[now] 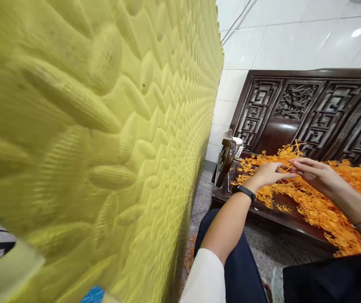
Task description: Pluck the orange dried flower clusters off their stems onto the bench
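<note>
Left hand (270, 173) and right hand (313, 173) pinch orange strands (319, 208) (heaped on carved bench (294, 101)).

On our left, a tall yellow quilted foam mattress (104, 147) stands on edge and walls off that whole side. Between it and the dark carved wooden bench (271, 134), only a narrow strip of grey speckled floor (202, 198) lies open. The bench's carved back closes the far side. A heap of orange stringy strands (319, 206) covers most of the seat. Bare wood shows below our left hand (270, 173).
</note>
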Motion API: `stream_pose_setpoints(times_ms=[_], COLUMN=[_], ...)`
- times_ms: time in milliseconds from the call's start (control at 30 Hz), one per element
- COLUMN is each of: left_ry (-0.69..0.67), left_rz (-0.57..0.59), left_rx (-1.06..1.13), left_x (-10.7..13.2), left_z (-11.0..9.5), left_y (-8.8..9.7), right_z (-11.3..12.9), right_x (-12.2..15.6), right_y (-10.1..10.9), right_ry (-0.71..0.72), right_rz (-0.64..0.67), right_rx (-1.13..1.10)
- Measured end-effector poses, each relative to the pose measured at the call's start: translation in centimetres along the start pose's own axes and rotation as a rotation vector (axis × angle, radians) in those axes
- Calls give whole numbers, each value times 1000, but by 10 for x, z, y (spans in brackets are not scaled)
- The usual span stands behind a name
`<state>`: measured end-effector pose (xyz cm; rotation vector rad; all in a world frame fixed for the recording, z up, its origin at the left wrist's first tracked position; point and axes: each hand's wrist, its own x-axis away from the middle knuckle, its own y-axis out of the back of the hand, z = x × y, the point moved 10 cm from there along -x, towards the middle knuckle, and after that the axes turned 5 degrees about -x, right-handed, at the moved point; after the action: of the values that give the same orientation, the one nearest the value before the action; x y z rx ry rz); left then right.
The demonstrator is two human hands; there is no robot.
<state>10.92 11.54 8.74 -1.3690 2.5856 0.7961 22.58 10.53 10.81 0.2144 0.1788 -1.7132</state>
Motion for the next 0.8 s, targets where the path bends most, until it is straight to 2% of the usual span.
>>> stream_pose_setpoints(times_ms=[167,267,367,500,600,700,800], left_ry=[-62,-146,-133,-93,-71,1,-41], left_rz=[-78,-148,-205,-229,-264,-316,-294], left_rx=[137,184,231,147,86,183,328], left_x=[7,19,34,44,49,60,70], left_z=[10,4,4,8,11,15,5], left_y=[35,60,75,74,71,72,71], right_z=[16,19,19,13,3,5,10], right_x=[0,5,10,10,12,25,45], right_y=[-32,-46,-53,-58,-67,-87,-110], right_ry=[78,87,96,122,71,48,53], right_rz=[29,45,48,37,82,222,394], right_rx=[-55,-123,-170,-179,-179,-123,52])
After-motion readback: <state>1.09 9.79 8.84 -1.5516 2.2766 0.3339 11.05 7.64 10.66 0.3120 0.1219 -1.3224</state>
